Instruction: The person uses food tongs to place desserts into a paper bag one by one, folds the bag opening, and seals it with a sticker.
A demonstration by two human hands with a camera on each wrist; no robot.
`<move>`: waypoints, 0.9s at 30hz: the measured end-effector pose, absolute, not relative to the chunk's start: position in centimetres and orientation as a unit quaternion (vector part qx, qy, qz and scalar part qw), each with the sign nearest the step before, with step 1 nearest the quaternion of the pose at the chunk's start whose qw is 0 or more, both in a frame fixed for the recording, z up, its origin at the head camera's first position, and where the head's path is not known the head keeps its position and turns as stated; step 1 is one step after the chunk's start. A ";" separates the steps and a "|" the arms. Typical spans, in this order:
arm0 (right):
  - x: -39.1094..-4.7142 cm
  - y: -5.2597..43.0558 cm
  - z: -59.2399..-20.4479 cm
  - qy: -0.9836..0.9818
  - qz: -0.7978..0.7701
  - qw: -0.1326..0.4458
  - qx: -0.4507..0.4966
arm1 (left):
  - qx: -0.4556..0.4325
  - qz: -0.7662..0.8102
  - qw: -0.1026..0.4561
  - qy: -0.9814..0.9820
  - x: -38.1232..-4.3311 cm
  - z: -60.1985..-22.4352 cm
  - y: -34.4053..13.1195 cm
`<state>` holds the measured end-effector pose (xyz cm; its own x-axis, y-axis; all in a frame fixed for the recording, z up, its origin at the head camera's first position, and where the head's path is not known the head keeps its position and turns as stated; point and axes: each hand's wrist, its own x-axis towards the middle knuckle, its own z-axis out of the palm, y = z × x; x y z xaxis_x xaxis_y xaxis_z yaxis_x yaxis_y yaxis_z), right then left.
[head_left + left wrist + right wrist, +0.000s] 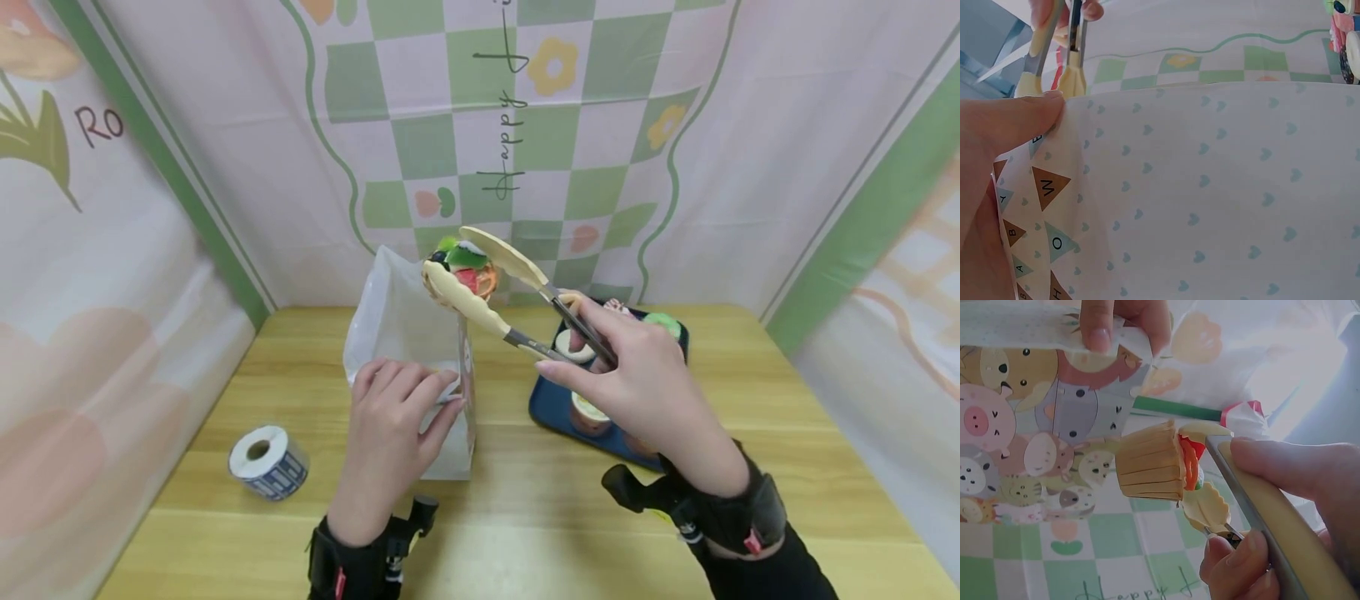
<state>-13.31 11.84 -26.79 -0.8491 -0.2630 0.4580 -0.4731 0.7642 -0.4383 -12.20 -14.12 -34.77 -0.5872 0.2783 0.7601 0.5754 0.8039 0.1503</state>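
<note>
Checkered cloth (487, 125) hangs behind a wooden table (525, 533). Right hand (645, 367) grips yellow-tipped tongs (468, 302), which hold a fruit-topped cupcake (470, 260) tilted sideways near the paper bag's (401, 317) top. Left hand (397, 417) pinches the bag's edge. More cupcakes (591, 417) sit on a blue tray (550, 407); a label roll (276, 471) stands left.

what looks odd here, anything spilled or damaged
The "Happy" lettering on the back cloth looks odd: it runs sideways, while "RO" at left reads upright. Nothing else stands out: the tongs hold the cupcake, the paper bag stands open, and I see no spill or damage.
</note>
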 end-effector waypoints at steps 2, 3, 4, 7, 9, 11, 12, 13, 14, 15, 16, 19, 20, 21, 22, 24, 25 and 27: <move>-13.2 11.6 -26.8 -0.920 0.276 0.191 0.202 | -0.247 -0.193 0.385 -0.868 -12.2 -34.8 -14.1; -13.2 11.5 -26.8 -0.920 0.275 0.191 0.204 | -0.247 -0.193 0.385 -0.868 -12.2 -34.8 -14.1; -13.1 11.4 -26.9 -0.919 0.277 0.189 0.207 | -0.247 -0.192 0.386 -0.868 -12.2 -34.8 -14.2; -13.1 11.1 -27.0 -0.914 0.288 0.182 0.221 | -0.248 -0.190 0.385 -0.868 -12.2 -34.8 -14.2; -13.2 10.9 -27.1 -0.909 0.295 0.179 0.233 | -0.248 -0.190 0.385 -0.869 -12.2 -34.8 -14.2; -13.3 10.7 -27.2 -0.905 0.298 0.182 0.242 | -0.247 -0.190 0.386 -0.868 -12.2 -34.8 -14.2; -13.3 10.6 -27.3 -0.904 0.298 0.185 0.246 | -0.247 -0.190 0.386 -0.868 -12.2 -34.8 -14.2; -13.4 10.5 -27.4 -0.902 0.302 0.184 0.249 | -0.247 -0.189 0.386 -0.869 -12.2 -34.8 -14.2; -13.4 10.5 -27.5 -0.900 0.305 0.185 0.251 | -0.247 -0.189 0.386 -0.868 -12.2 -34.8 -14.2; -13.4 10.4 -27.6 -0.899 0.305 0.186 0.252 | -0.247 -0.190 0.386 -0.868 -12.2 -34.8 -14.2; -13.4 10.3 -27.7 -0.899 0.306 0.186 0.254 | -0.248 -0.189 0.387 -0.868 -12.2 -34.7 -14.2; -13.5 10.0 -27.9 -0.900 0.304 0.185 0.252 | -0.248 -0.189 0.387 -0.868 -12.2 -34.7 -14.2; -13.5 9.9 -27.9 -0.901 0.302 0.183 0.252 | -0.248 -0.189 0.388 -0.867 -12.2 -34.7 -14.2; -13.5 9.8 -28.0 -0.902 0.300 0.181 0.251 | -0.247 -0.189 0.386 -0.868 -12.2 -34.7 -14.2; -13.5 9.7 -28.0 -0.904 0.298 0.177 0.249 | -0.247 -0.189 0.385 -0.869 -12.2 -34.7 -14.2; -13.6 9.5 -28.0 -0.907 0.294 0.172 0.246 | -0.245 -0.189 0.381 -0.871 -12.2 -34.7 -14.2; -13.7 9.4 -28.1 -0.909 0.292 0.169 0.245 | -0.244 -0.189 0.380 -0.872 -12.1 -34.7 -14.1; -13.8 9.3 -28.2 -0.911 0.288 0.166 0.244 | -0.243 -0.189 0.376 -0.874 -12.1 -34.7 -14.1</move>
<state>-13.77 9.30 -28.16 -0.8259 -0.3489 0.4429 -0.5401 0.7149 -0.4440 -12.10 -14.14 -34.74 -0.5987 0.2824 0.7495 0.5671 0.8103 0.1478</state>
